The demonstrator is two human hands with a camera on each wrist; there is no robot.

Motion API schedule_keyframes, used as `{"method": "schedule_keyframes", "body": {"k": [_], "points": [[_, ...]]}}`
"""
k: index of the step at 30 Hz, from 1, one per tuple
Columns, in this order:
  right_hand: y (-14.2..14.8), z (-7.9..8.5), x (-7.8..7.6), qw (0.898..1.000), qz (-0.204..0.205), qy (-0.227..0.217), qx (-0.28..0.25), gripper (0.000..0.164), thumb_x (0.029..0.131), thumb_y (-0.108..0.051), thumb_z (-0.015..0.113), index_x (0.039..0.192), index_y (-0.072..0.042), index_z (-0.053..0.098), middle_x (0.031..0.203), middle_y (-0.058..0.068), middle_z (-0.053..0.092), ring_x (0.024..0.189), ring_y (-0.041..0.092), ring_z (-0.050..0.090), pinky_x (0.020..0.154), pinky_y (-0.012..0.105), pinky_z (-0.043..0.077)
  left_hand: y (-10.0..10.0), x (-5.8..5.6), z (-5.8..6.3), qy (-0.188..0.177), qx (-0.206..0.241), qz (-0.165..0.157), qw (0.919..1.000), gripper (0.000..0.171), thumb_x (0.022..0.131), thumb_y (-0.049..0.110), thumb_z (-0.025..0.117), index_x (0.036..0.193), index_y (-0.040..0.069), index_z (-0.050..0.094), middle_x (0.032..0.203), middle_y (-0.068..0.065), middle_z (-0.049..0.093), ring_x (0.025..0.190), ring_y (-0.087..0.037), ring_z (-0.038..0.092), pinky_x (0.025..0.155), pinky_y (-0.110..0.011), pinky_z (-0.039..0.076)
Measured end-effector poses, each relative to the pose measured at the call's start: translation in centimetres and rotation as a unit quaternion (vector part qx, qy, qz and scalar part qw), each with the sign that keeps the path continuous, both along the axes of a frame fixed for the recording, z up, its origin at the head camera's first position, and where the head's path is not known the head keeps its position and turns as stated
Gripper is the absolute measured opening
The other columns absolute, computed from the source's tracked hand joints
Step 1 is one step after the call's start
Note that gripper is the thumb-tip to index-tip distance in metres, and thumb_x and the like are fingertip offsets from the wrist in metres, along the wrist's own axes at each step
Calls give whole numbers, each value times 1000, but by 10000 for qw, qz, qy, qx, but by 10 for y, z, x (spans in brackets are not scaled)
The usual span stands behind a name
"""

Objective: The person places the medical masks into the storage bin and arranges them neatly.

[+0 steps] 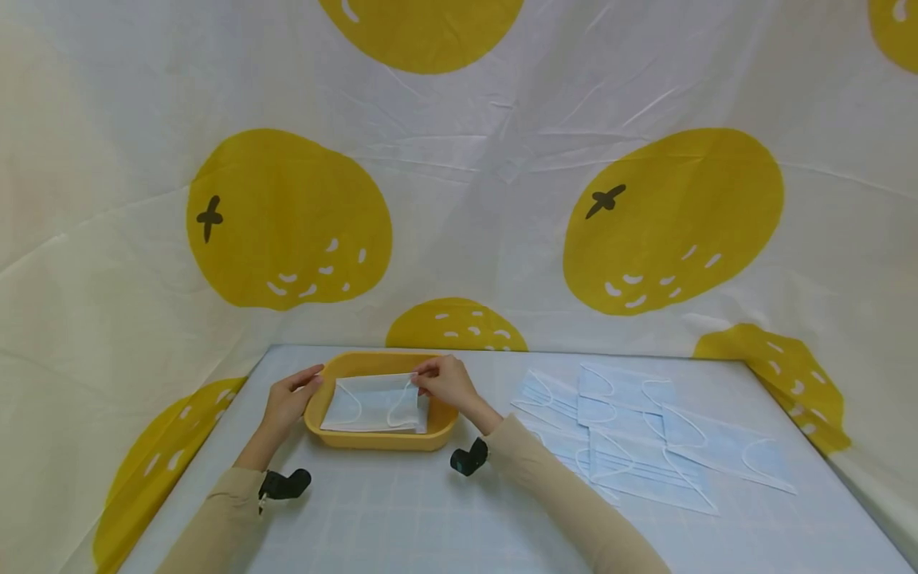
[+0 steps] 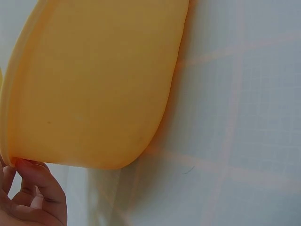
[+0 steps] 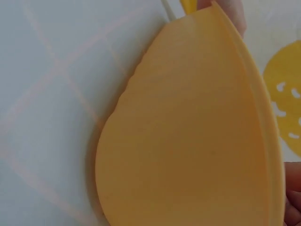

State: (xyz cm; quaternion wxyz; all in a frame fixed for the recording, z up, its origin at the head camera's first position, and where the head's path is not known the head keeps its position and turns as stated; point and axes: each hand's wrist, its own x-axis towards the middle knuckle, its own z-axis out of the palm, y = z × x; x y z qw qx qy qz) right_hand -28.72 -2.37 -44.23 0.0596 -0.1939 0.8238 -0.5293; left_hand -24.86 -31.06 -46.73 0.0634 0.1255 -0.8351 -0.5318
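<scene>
A yellow plastic basin (image 1: 383, 441) stands on the table with face masks (image 1: 373, 402) lying in it, one over another. My left hand (image 1: 285, 401) holds the basin's left end; in the left wrist view its thumb and fingers (image 2: 40, 188) pinch the rim. Over the basin's right side, my right hand (image 1: 448, 383) pinches the upper right corner of the top mask, near its ear loop. The right wrist view mostly shows the outer wall of the basin (image 3: 188, 127), with a bit of the right hand (image 3: 293, 197) beyond the rim and its fingertips hidden.
Several light blue masks (image 1: 638, 454) with white ear loops lie overlapping to the right of the basin. The table (image 1: 380, 518) has a pale checked cover. A white curtain (image 1: 480, 215) with yellow fruit prints hangs behind it. Black devices (image 1: 469, 457) are worn at both wrists.
</scene>
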Motion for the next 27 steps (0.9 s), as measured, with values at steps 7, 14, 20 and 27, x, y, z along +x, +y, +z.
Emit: {"method": "schedule_keyframes", "body": {"k": [7,14,20,27], "points": [[-3,-3,0,9989,-212,363,203,13,87,-8,70,95,1,72,79,14,73,69,31,70,56,21,54,1,-1,1,-47,12,33,10000,45,98,28,54,139,8,51,133,-20,52,81,6,50,66,-12,49],[-5,-7,1,9978,-386,432,327,9,86,-10,72,89,-2,71,73,9,72,63,25,69,54,20,53,-1,-1,0,-78,-44,25,10000,46,99,29,54,139,8,50,136,-21,51,83,5,50,65,-13,49],[-8,-8,3,9945,-546,729,509,7,84,-10,73,86,-3,72,71,8,71,52,12,63,49,19,50,-1,0,0,-128,-76,23,9999,46,99,30,53,140,8,50,137,-20,51,88,-2,51,65,-13,49],[-10,-9,3,9908,-770,909,641,7,81,-8,76,84,-2,72,71,8,70,49,7,57,47,16,47,1,0,-1,-167,-63,29,9998,47,99,31,52,140,8,50,138,-20,50,92,-6,51,66,-12,48]]}}
